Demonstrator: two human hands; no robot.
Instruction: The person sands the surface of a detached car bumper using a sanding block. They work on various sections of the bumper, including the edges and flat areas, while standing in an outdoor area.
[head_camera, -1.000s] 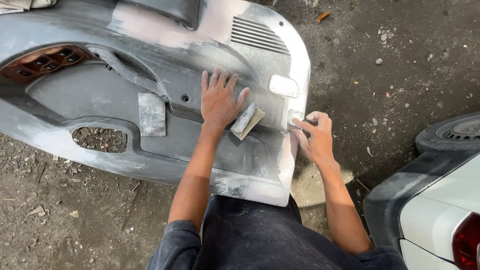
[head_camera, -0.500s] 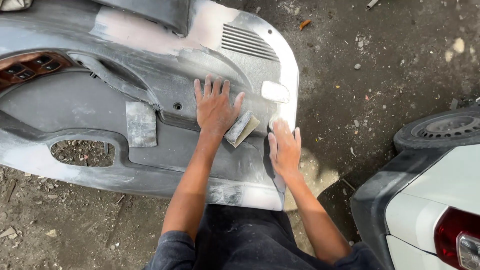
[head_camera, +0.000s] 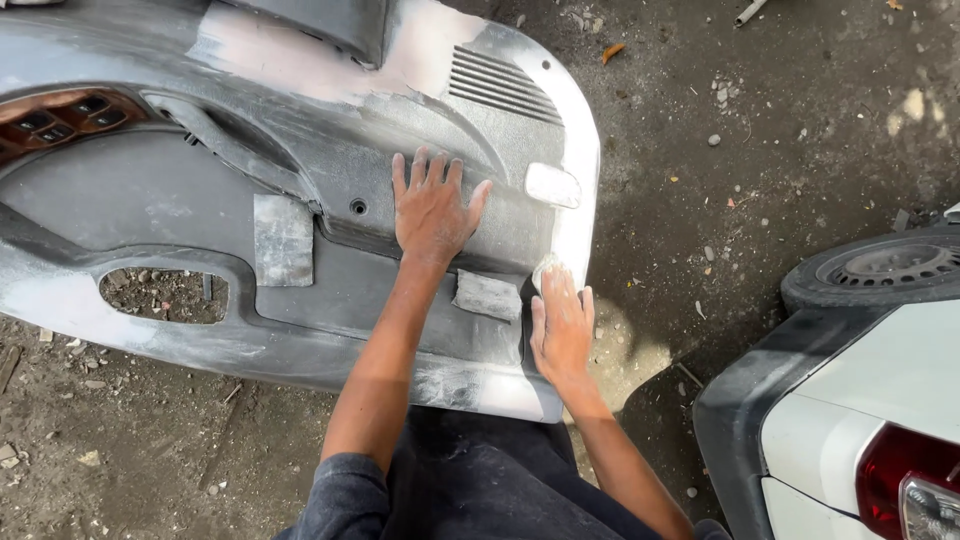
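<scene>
A large grey car door panel (head_camera: 200, 200), dusty and sanded pale in patches, lies flat on the dirt in front of me. My left hand (head_camera: 435, 212) rests on its middle with the palm down and the fingers spread. Just below that wrist lies a small grey piece of sandpaper (head_camera: 487, 295). My right hand (head_camera: 562, 325) presses flat on the panel's lower right edge, fingers together. A pale bit shows at its fingertips, and I cannot tell whether something is under the palm. A second sandpaper sheet (head_camera: 283, 240) lies further left on the panel.
A white car's rear corner with a red tail light (head_camera: 880, 450) stands close on the right, its black tyre (head_camera: 880, 270) beyond it. Dirt ground with small stones (head_camera: 760, 130) surrounds the panel. The panel has a cut-out hole (head_camera: 165, 295) and a switch recess (head_camera: 60, 115) at the left.
My right hand has moved from the panel's right rim down and inward and now lies flat on the lower corner. The small sandpaper piece now lies flat below my left wrist.
</scene>
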